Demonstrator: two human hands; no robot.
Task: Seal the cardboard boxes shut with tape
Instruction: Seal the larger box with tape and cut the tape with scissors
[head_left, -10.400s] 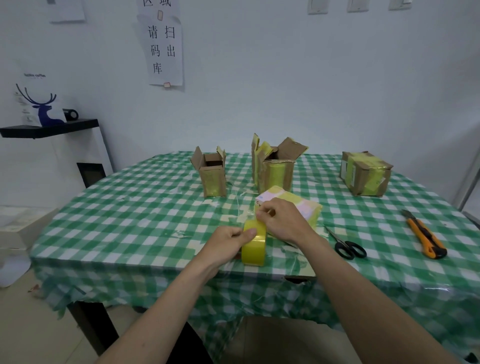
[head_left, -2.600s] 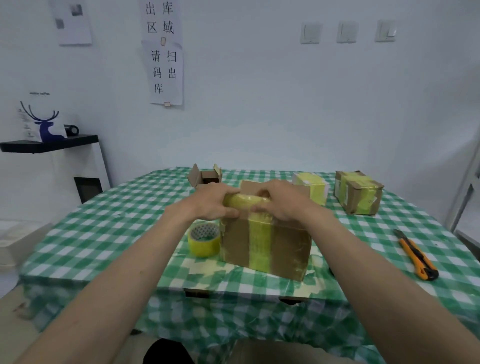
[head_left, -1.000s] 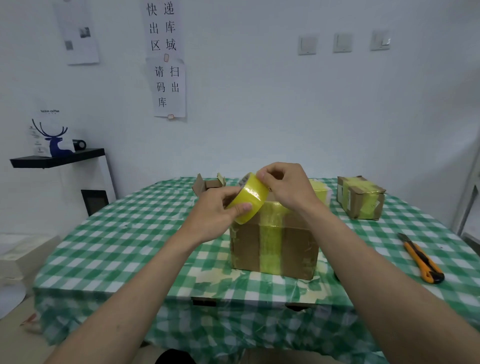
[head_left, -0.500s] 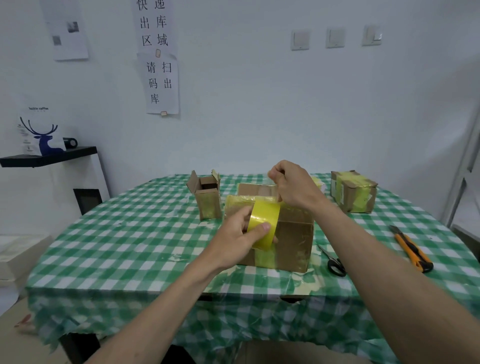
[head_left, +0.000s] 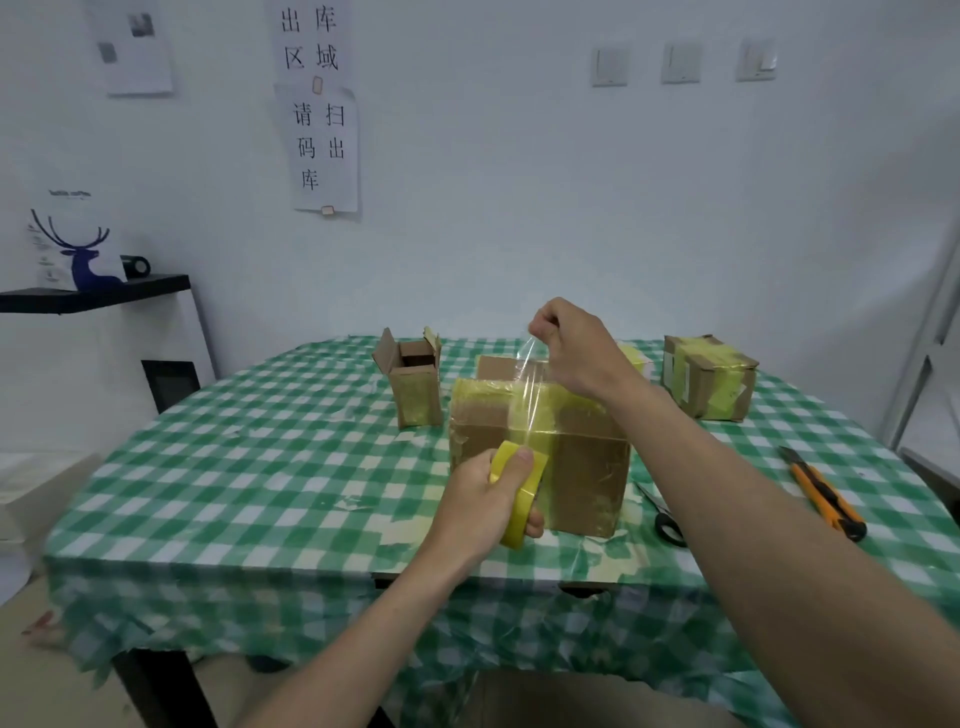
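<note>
A closed brown cardboard box (head_left: 587, 478) with yellow tape across its top stands near the table's front edge. In front of it my left hand (head_left: 485, 506) grips a yellow tape roll (head_left: 519, 491). A clear strip of tape (head_left: 527, 387) runs up from the roll over the box to my right hand (head_left: 574, 345), which pinches the strip's free end above the box's far side. A small open box (head_left: 415, 384) stands behind to the left, and a taped box (head_left: 709, 382) sits at the back right.
Black-handled scissors (head_left: 665, 522) lie just right of the box, partly under my right forearm. An orange utility knife (head_left: 826, 501) lies further right. The table has a green checked cloth (head_left: 234, 467). A black shelf (head_left: 93, 296) with a deer figure is at the left wall.
My left hand has lowered the roll toward the table's front edge while my right hand stays raised, so a longer strip of tape is stretched over the box.
</note>
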